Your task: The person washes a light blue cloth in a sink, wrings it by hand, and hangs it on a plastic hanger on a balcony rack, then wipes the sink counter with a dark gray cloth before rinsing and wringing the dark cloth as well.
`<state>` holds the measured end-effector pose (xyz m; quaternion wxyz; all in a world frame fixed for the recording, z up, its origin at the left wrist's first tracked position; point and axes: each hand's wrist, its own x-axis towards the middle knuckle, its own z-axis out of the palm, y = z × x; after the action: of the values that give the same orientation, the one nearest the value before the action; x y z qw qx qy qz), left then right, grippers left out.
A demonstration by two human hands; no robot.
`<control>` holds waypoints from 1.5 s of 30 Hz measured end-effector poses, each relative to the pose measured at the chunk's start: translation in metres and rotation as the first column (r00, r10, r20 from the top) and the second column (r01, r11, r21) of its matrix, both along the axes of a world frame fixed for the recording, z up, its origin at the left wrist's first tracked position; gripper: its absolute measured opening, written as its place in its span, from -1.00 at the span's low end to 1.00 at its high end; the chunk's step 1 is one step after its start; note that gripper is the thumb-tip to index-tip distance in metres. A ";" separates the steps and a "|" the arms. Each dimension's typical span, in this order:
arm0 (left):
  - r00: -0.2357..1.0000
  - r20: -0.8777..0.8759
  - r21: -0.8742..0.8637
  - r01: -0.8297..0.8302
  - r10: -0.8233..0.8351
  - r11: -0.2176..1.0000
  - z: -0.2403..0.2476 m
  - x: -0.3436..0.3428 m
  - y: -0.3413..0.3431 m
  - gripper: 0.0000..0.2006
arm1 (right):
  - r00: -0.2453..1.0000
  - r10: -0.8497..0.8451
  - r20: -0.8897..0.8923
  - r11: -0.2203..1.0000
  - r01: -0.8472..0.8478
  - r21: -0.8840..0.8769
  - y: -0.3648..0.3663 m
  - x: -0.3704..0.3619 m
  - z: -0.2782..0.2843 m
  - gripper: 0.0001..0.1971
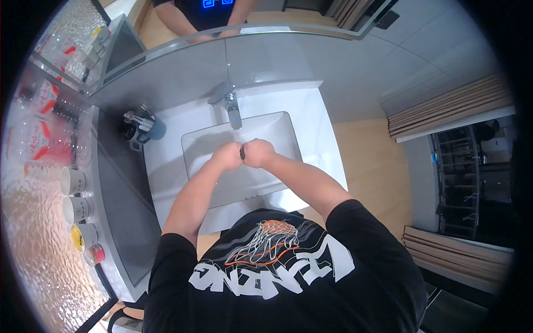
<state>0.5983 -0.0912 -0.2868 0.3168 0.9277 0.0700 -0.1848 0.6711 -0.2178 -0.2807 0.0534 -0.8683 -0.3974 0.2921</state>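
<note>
Both my hands are closed in fists over the white sink basin (244, 186), knuckles nearly meeting. My left hand (227, 156) and my right hand (259, 153) grip a small dark, crumpled-looking thing (242, 152) from either side. Only a narrow strip of it shows between the fists, so its kind cannot be made out. Just beyond my hands stands the chrome faucet (233, 111), its spout pointing toward the basin. No running water can be made out.
On the white countertop (169, 161) at the left stand a blue-grey cup (157, 131) and a dark cup with toothbrushes. White tubs (76, 210) and clear packages line the left ledge. A mirror (266, 16) spans the back wall. Tan curtains (444, 111) hang at right.
</note>
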 end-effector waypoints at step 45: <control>0.961 0.267 -0.907 0.225 0.075 0.357 0.149 0.158 -0.545 -0.53 | 0.534 -0.638 -0.554 -0.261 0.527 0.809 -0.576 0.069 0.125 -0.82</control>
<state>0.7559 -0.6365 -0.1381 0.7825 0.6030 -0.1322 -0.0817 0.7406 -0.7938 -0.1559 0.7041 -0.6965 -0.0107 -0.1378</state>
